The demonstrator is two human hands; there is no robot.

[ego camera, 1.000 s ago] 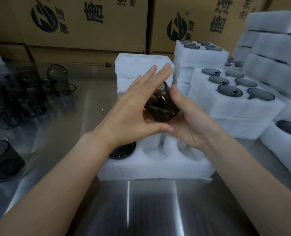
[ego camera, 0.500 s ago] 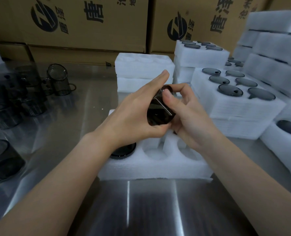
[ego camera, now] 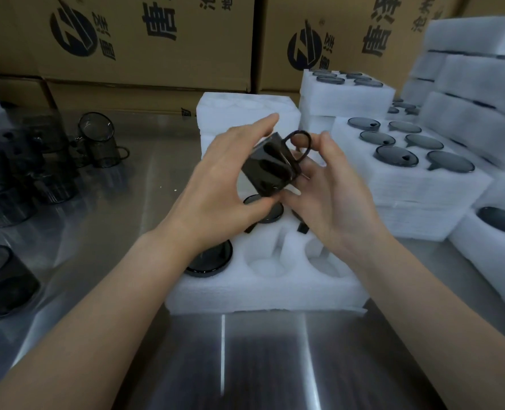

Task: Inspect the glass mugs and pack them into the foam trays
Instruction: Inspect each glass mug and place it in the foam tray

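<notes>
A dark smoked-glass mug (ego camera: 267,168) hangs tilted above the white foam tray (ego camera: 269,288), its round handle pointing up and right. My left hand (ego camera: 224,184) grips the mug's body between thumb and fingers. From the right, my right hand (ego camera: 331,196) holds its rim side, fingers under it and thumb raised by the handle. The tray has mugs in its left pockets (ego camera: 213,261) and back pocket (ego camera: 270,213); two front pockets show bare foam. Part of the tray is hidden by my hands.
Several loose glass mugs (ego camera: 97,140) stand on the steel table at the left. Stacks of foam trays filled with mugs (ego camera: 408,161) rise at the right and back. Cardboard boxes (ego camera: 144,39) line the back wall. An unfilled foam stack (ego camera: 245,110) stands behind my hands.
The mug has turned in my hands: its handle has come into view at the top right. My right thumb has lifted off the mug and my left fingers have spread.
</notes>
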